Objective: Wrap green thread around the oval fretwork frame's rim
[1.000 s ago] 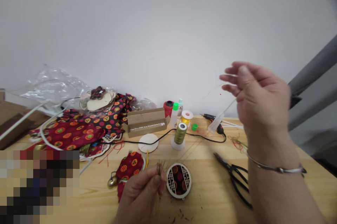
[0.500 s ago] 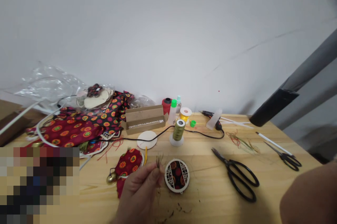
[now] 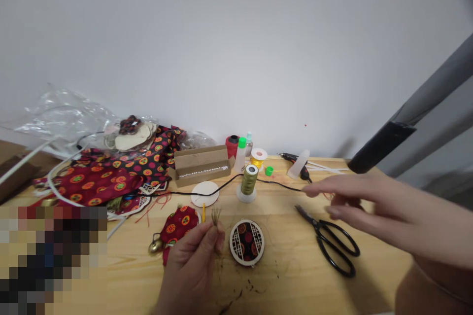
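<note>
Pinches gathered, seemingly untrimmed threads [image 3: 216, 217] in left hand [image 3: 194, 256], holds right hand [image 3: 380, 209] fingers-apart near scissors [image 3: 317, 227] at the threads' three o'clock.

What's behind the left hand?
Red patterned fabric shows past the left hand, beside a gold-coloured bell. Whatever else lies behind the hand is covered and cannot be seen.

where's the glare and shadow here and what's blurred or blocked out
In the head view, glare streaks the crumpled clear plastic bag; a soft shadow darkens the pale wooden table below the bare right hand; also in the head view, thin olive threads in the bare left hand blur together, and coarse pixel blocks cover the lower left corner.
</note>
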The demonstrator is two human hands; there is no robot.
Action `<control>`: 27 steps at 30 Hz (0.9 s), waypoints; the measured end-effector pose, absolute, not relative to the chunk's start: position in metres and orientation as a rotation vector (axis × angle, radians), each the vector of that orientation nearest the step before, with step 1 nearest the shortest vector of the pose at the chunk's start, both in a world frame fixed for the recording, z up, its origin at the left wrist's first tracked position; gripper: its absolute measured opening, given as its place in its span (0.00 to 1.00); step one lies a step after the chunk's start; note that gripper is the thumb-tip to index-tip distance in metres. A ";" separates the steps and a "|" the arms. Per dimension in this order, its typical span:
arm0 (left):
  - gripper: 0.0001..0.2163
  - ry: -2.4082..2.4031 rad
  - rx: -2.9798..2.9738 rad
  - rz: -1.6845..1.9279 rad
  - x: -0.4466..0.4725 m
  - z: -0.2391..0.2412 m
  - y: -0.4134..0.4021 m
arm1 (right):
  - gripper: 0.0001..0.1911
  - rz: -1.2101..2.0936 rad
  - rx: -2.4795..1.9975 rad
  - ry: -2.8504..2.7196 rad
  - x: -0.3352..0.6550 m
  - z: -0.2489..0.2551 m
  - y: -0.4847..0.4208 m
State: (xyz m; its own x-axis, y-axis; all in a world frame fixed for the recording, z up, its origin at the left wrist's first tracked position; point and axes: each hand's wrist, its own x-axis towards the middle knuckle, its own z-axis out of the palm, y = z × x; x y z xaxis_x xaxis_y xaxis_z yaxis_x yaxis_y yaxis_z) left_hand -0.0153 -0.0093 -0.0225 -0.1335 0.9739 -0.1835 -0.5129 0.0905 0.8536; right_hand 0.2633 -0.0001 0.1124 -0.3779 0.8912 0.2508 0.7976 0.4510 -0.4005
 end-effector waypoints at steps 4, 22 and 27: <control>0.08 0.946 0.673 1.382 -0.014 -0.023 -0.011 | 0.12 0.110 -1.920 -2.067 0.222 0.058 0.043; 0.08 0.942 0.729 1.305 -0.016 -0.035 -0.009 | 0.12 0.377 -1.812 -1.829 0.167 -0.054 0.116; 0.07 0.948 0.723 1.290 -0.018 -0.038 -0.008 | 0.12 0.345 -1.824 -1.824 0.172 -0.054 0.124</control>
